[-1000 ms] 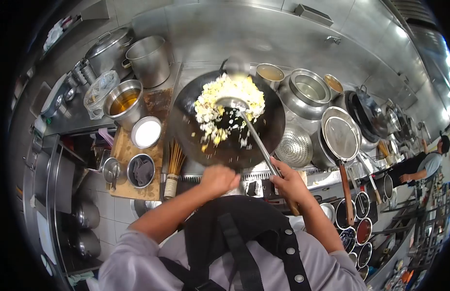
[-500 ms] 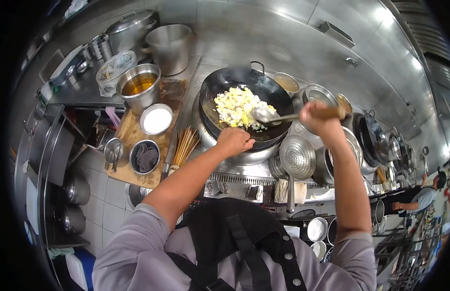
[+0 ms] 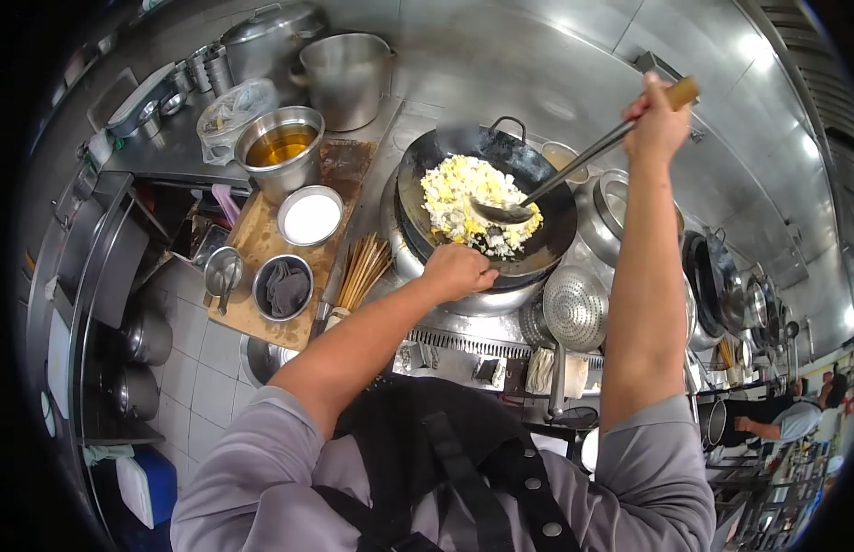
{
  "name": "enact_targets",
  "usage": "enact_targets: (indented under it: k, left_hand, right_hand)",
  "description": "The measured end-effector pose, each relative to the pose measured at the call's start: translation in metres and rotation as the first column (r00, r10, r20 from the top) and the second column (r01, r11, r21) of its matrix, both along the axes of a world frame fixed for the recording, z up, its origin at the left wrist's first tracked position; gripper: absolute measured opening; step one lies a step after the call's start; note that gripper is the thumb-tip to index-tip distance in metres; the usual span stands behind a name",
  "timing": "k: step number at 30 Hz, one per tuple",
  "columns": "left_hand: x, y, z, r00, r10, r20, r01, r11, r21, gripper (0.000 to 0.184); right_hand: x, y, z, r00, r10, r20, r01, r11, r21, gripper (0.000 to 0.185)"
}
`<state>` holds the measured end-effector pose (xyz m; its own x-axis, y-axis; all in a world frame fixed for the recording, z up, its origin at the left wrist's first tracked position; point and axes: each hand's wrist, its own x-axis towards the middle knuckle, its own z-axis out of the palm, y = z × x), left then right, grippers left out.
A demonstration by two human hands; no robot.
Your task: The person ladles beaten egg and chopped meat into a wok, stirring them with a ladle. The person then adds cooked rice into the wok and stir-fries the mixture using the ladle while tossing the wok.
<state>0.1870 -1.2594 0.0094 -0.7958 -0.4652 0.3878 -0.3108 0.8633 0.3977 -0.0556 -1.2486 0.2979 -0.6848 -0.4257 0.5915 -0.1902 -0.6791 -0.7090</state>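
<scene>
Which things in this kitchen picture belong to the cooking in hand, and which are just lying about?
In use:
- wok, left hand at its near rim
- ladle, in the right hand
- yellow-and-white food

Apparently idle:
- perforated skimmer
- thin sticks
- dark cloth

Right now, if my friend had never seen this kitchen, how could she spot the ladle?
Find the big black wok near the middle. At the yellow-and-white food inside is the ladle, its long handle slanting up to the right hand. Unlike the strainer beside the wok, it shows no holes.
</scene>
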Motion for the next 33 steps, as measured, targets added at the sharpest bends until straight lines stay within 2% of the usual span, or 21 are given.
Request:
enact_targets:
  k: [2,4,6,7,9,10,12,13,14,16,18,20,22,24,25,26,28,31,32,33]
  left_hand:
    - [0.0,0.0,0.0,0.999,0.019,0.033,-0.019,1.0,-0.008,0.044]
    - [-0.003,0.0,-0.004,0.999,0.017,0.05,-0.017,1.0,0.006,0.045]
    - [-0.006,-0.003,-0.006,1.0,-0.009,-0.015,0.01,0.999,0.031,0.046]
    - [-0.004,-0.001,-0.001,1.0,-0.011,0.029,0.01,1.0,0.016,0.044]
    - [0.0,0.002,-0.009,1.0,-0.02,-0.004,0.02,1.0,-0.007,0.042]
    - [-0.003,-0.002,-0.009,0.999,-0.023,-0.048,0.021,0.999,-0.039,0.041]
    - [-0.004,0.0,-0.003,1.0,-0.006,-0.01,0.006,0.999,-0.045,0.039]
    - [-0.004,0.0,-0.007,0.998,-0.011,-0.067,0.009,0.999,-0.034,0.04]
    - [-0.004,0.0,-0.009,0.992,-0.015,-0.123,0.012,1.0,-0.028,0.041]
    - [-0.004,-0.003,-0.009,0.993,-0.02,-0.116,0.017,1.0,-0.023,0.042]
    - [-0.003,-0.002,-0.011,0.994,-0.029,-0.101,0.028,1.0,-0.011,0.042]
    - [-0.004,-0.004,-0.013,0.99,-0.027,-0.136,0.023,0.999,-0.029,0.042]
    - [-0.004,-0.002,-0.015,0.993,-0.03,-0.112,0.027,0.999,-0.022,0.042]
    - [-0.005,-0.005,-0.011,0.995,-0.024,-0.101,0.021,0.999,-0.03,0.042]
    - [-0.005,-0.006,-0.01,0.996,-0.025,-0.09,0.023,0.999,-0.026,0.042]
    - [-0.003,-0.005,-0.011,0.997,-0.029,-0.073,0.028,1.0,-0.014,0.042]
    - [-0.003,-0.009,-0.01,0.997,-0.027,-0.078,0.026,1.0,-0.003,0.042]
    - [-0.002,-0.009,-0.01,0.998,-0.029,-0.064,0.029,1.0,0.009,0.042]
    - [-0.002,-0.008,-0.011,0.998,-0.035,-0.046,0.035,0.999,-0.007,0.042]
    - [-0.001,-0.01,-0.011,0.998,-0.046,-0.031,0.046,0.999,-0.001,0.042]
  right_hand:
    - [0.032,0.014,0.025,0.987,-0.022,-0.156,-0.008,0.983,-0.186,0.021]
    - [0.047,-0.005,-0.009,0.978,-0.097,-0.185,0.067,0.984,-0.163,0.023]
    - [0.034,-0.044,-0.068,0.98,-0.124,-0.157,0.147,0.979,0.142,0.023]
    - [0.031,-0.045,-0.054,0.979,-0.128,-0.161,0.15,0.98,0.134,0.023]
    - [0.032,-0.035,-0.023,0.995,0.038,-0.097,-0.03,0.996,0.079,0.022]
    - [0.037,-0.03,-0.014,0.994,0.035,-0.102,-0.028,0.997,0.073,0.022]
    - [0.055,-0.021,-0.013,0.983,0.022,-0.182,-0.035,0.997,-0.071,0.022]
    - [0.057,-0.031,-0.037,0.973,-0.045,-0.225,0.032,0.998,-0.063,0.021]
    - [0.053,-0.036,-0.047,0.974,-0.042,-0.223,0.029,0.998,-0.062,0.021]
    - [0.043,-0.048,-0.054,0.991,-0.002,-0.133,0.017,0.993,0.113,0.022]
    - [0.04,-0.037,-0.03,0.989,-0.012,-0.146,0.027,0.995,0.099,0.022]
    - [0.04,-0.028,-0.027,0.989,0.068,-0.129,-0.091,0.979,-0.18,0.023]
    - [0.03,-0.038,-0.067,0.99,-0.002,-0.143,-0.03,0.975,-0.222,0.023]
    - [0.02,-0.048,-0.082,0.986,-0.126,-0.11,0.14,0.981,0.131,0.022]
    - [0.001,-0.043,-0.068,0.984,-0.033,-0.174,0.051,0.994,0.099,0.023]
    - [-0.006,-0.026,-0.054,0.985,-0.03,-0.172,0.049,0.993,0.106,0.023]
    - [-0.005,0.01,-0.027,0.982,-0.147,-0.121,0.139,0.987,-0.075,0.021]
    - [-0.029,0.015,-0.102,0.978,-0.162,-0.128,0.155,0.986,-0.063,0.021]
    - [-0.032,0.025,-0.099,0.979,-0.162,-0.124,0.156,0.986,-0.058,0.021]
    - [-0.039,0.032,-0.085,0.996,-0.06,-0.06,0.057,0.997,-0.052,0.02]
